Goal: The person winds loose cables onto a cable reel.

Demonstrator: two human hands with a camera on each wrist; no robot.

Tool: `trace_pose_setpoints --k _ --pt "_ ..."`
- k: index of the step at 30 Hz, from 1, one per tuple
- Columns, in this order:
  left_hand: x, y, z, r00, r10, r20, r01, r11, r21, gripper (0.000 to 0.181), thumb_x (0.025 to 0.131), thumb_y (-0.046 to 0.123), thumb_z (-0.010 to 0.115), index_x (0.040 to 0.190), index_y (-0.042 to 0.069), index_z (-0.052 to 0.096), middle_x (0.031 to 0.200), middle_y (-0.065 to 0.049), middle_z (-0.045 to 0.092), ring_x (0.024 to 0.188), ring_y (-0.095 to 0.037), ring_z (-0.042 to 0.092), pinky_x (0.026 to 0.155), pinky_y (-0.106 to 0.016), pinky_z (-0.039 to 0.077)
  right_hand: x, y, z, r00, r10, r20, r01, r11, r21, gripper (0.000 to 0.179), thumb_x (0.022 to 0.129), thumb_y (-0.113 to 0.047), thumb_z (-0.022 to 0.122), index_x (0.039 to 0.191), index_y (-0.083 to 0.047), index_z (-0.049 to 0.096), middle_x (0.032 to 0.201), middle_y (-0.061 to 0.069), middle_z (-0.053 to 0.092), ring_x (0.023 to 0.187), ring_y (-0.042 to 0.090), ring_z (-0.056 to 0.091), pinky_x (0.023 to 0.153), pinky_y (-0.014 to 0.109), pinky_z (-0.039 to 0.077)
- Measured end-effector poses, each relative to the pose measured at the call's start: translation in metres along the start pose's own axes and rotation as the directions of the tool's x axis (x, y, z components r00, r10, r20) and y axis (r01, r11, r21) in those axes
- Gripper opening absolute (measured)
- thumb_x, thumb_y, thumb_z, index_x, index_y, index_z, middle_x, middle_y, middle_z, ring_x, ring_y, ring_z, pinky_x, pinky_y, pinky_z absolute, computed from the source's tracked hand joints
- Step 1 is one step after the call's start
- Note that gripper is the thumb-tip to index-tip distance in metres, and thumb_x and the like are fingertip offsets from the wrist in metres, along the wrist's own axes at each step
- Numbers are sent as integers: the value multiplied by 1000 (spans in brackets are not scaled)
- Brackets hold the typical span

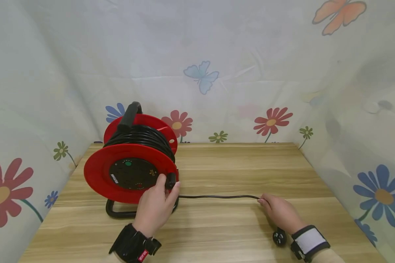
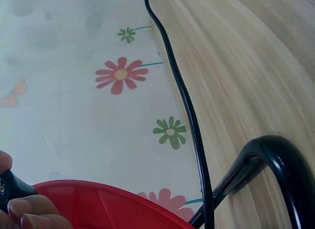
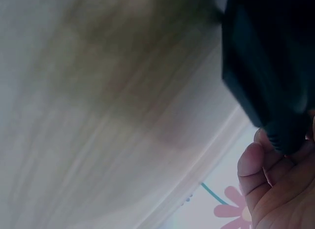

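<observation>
A red cable reel (image 1: pixel 98 171) wound with black cable (image 1: pixel 141 135) stands at the left of the table on a black tube frame (image 1: pixel 120 213). My left hand (image 1: pixel 156 206) grips the small black crank knob (image 1: pixel 170 179) at the reel's right rim; the left wrist view shows fingers and thumb around that knob (image 2: pixel 17 187). From the reel a stretch of cable (image 1: pixel 217 197) runs right to my right hand (image 1: pixel 281 212), which pinches it. Below that hand hangs the black plug (image 1: pixel 279 237), large and dark in the right wrist view (image 3: pixel 266 66).
The wood-grain table (image 1: pixel 237 164) is bordered at the back and sides by a white curtain (image 1: pixel 243 44) printed with flowers and butterflies. A black carrying handle (image 1: pixel 129 117) tops the reel. Both wrists wear black straps.
</observation>
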State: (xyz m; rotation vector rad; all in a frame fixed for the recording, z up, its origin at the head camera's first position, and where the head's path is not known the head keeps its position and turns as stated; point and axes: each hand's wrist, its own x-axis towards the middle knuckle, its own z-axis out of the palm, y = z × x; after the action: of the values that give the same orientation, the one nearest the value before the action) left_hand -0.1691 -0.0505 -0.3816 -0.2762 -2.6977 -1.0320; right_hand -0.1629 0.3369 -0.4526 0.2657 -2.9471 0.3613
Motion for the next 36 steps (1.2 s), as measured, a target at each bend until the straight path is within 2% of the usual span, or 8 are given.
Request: trace_pose_setpoints --k 8,16,24,36 --pt "-4 -6 6 1000 11 6 -11 1000 12 38 93 50 49 84 13 46 54 2 45 44 -12 41 41 -27 29 -2 4 1 1000 5 7 -5 1000 11 15 94 -19 59 80 -15 57 59 -5 45 53 10 42 50 31 36" --pt "-7 -6 7 999 -27 31 26 999 35 34 91 47 54 84 14 47 52 2 44 44 -13 42 41 -27 27 -3 3 -1 999 13 40 -14 1000 19 12 94 -20 58 85 -13 60 63 -4 50 56 10 43 51 31 38" --pt "-9 -9 10 995 -65 77 61 997 56 35 91 48 52 88 13 48 52 1 45 45 -14 43 43 -28 29 -3 2 0 1000 18 21 -19 999 30 12 94 -19 59 83 -14 59 63 -4 48 55 10 42 51 30 37" --pt "-17 -23 17 988 -102 118 91 991 96 36 91 46 53 90 10 50 49 2 43 43 -14 41 42 -28 28 -1 -2 3 999 38 19 -39 998 49 17 96 -24 56 82 -14 57 63 -4 47 54 9 41 49 30 36"
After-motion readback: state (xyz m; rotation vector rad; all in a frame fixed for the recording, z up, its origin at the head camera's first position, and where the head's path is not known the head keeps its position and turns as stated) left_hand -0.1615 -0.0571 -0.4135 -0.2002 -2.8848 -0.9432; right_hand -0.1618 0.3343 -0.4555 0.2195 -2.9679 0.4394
